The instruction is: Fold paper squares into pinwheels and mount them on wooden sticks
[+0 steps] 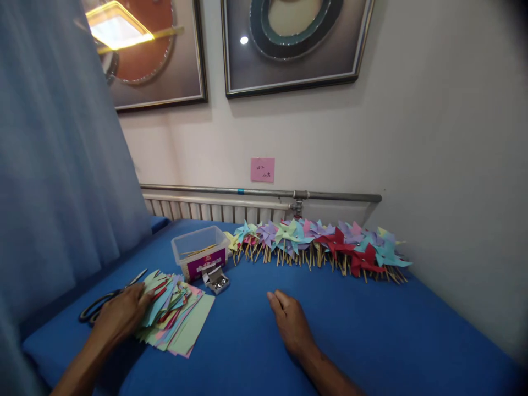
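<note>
— Where is the left hand?

— At the near left of the blue table, lying on the left edge of the stack of coloured paper sheets. Its fingers are bent down over the top sheets. Whether they pinch one, I cannot tell.

— And the stack itself?

— Fanned out loosely on the table, with green, pink, blue and red sheets overlapping. The scissors lie just left of it, partly under the hand, blades pointing away towards the curtain.

— The right hand?

— It rests palm down on bare cloth near the middle, fingers stretched out and close together, holding nothing. It is well apart from the stack.

— What lies behind the paper?

— A clear plastic box with thin wooden sticks inside, and just beside it, touching its front corner, a small open box of metal pins.

— Further back?

— A long row of paper pinwheels on sticks, lying along the far edge against the wall, from the plastic box out to the right. Above them a pink note is stuck to the wall
</note>
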The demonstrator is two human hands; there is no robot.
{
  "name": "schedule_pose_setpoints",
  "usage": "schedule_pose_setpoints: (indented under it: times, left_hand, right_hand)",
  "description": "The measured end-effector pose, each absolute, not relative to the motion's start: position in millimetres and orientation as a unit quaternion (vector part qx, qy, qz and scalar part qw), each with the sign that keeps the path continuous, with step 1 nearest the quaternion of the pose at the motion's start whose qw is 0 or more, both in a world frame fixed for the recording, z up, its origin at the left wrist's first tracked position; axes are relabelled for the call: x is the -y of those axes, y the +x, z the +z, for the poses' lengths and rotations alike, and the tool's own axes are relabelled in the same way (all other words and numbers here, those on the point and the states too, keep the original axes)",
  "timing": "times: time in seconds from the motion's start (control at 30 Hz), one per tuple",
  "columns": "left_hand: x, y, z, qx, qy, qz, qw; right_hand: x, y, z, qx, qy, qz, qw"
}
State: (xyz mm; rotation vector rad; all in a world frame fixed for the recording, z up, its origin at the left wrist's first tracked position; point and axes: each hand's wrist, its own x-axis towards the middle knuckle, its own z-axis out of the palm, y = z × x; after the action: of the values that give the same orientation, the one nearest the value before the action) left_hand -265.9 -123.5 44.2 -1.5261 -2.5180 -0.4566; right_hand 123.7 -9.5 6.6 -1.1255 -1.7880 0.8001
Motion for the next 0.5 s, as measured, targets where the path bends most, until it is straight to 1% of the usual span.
schedule_pose_setpoints:
  times: [0.07,0.1,0.27,0.37,0.43,0.5]
  left_hand:
    - [123.3,-255.7,41.6,0.844,-0.524,-0.109,0.038]
    - [123.3,-251.5,40.9,0.848,-0.519,-0.096,0.035]
    - [123.8,-242.4,39.8,0.848,-0.514,-0.091,0.098]
    - [124.6,-242.2,38.0,0.835,-0.531,-0.092,0.112]
    - [126.3,-240.7,38.1,0.826,-0.542,-0.105,0.112]
    - [129.3,-235.5,41.1,0.822,-0.533,-0.143,0.141]
  right_hand:
    - [9.9,123.8,7.2,0.718,-0.448,0.32,0.427]
    - [10.0,123.9,7.4,0.717,-0.447,0.321,0.428]
    - [10.3,123.7,7.5,0.716,-0.444,0.326,0.43]
    - [9.9,123.3,7.1,0.719,-0.451,0.32,0.42]
    - [9.4,123.1,6.5,0.721,-0.453,0.319,0.415]
    - [8.8,123.1,5.8,0.722,-0.45,0.32,0.417]
